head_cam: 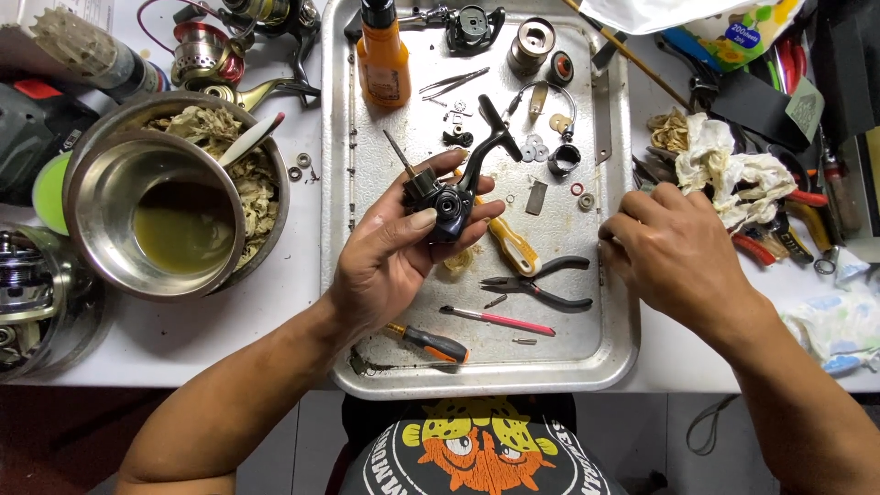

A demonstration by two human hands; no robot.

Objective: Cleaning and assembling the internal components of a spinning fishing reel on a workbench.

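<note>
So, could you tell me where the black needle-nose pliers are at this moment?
In the head view, the black needle-nose pliers lie on the metal tray, right of centre, between the yellow-handled screwdriver and the pink-handled tool, just left of the right hand.

A white desk spans the view from left to right, its near edge running across the lower part of the frame. Below that edge, at near left, a dark reddish-brown floor shows; at near right, pale grey floor tiles are visible. Lighting is even and bright, casting soft, short shadows on the desk surface. No walls or windows fall within view.
</note>
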